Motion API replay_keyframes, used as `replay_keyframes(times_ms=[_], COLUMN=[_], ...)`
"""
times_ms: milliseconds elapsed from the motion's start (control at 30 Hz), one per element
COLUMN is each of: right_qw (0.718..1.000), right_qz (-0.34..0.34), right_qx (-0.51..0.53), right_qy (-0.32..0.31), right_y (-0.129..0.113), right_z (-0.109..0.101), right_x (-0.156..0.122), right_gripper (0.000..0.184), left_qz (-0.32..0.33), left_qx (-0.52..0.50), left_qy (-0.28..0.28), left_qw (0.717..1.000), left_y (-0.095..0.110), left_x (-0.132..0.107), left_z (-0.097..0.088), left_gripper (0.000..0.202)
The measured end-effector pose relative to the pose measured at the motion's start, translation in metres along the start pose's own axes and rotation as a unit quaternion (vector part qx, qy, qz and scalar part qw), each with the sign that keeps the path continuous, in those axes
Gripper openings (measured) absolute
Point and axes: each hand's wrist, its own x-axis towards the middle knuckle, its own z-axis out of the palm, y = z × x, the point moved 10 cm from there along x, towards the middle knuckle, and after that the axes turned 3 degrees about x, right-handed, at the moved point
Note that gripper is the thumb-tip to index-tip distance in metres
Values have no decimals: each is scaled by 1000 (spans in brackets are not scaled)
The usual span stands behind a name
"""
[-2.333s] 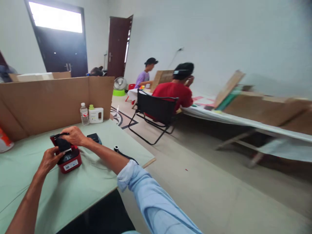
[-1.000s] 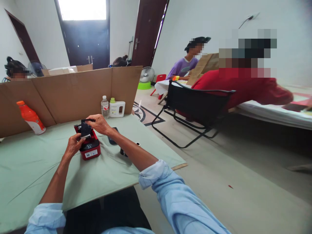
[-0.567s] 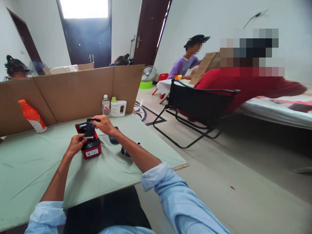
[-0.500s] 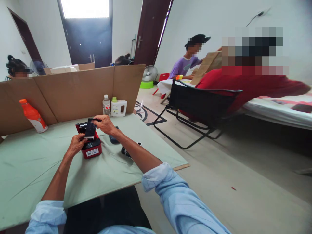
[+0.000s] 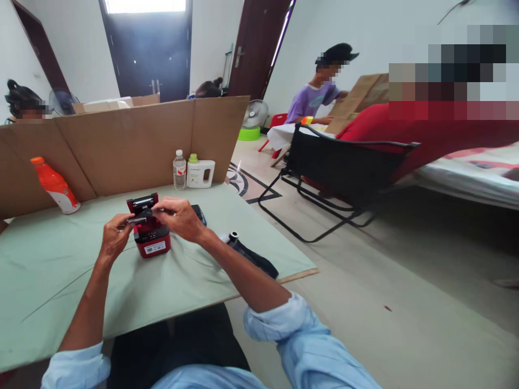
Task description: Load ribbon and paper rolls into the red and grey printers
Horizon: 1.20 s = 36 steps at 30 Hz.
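A small red and black device [image 5: 153, 244], which looks like a label printer with its lid raised, stands on the table and bears a white label on its front. Above its opening, both hands hold a dark flat piece [image 5: 141, 218] with a pale edge. My left hand [image 5: 115, 234] pinches the left end between thumb and fingers. On the other side, my right hand [image 5: 178, 217] closes on the right end and hides part of it. What exactly the piece is cannot be made out.
Right of the device lie a dark phone-like object [image 5: 199, 214] and a black strap [image 5: 255, 257] beside a small roll [image 5: 234, 236]. An orange bottle [image 5: 57, 186], a clear bottle [image 5: 179, 170] and a white jug [image 5: 200, 173] stand by the cardboard screen [image 5: 133, 146]. Two people sit right, near a black chair [image 5: 340, 167].
The dark piece has tipped from hanging upright to lying nearly flat. Both hands have shifted slightly, the left one upward. The view has turned a little, showing more of the black strap.
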Motion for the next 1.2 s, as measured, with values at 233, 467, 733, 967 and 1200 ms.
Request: replay_keyframes(times_ms=[233,467,733,967,1200], right_qw=[999,988,964,939,919], right_qz=[4,90,101,108,121], right_qx=[-50,-102,-202,-294,-342], right_qy=[-21,67,138,139,153], right_y=[1,11,18,33,44], right_z=[28,-11,-67,-81,-89], right_x=[-124,-190,-231,-247,-249], right_gripper=[24,19,20,20,19], left_qz=[66,139,166,168,137], left_qx=[94,127,127,133,127], left_qy=[-75,-177,-277,-273,-267], left_qw=[991,966,938,938,945], left_y=[42,95,102,72,48], left_x=[-22,-27,-32,-15,-3], left_z=[10,84,173,218,230], left_gripper=[27,33,33,41,43])
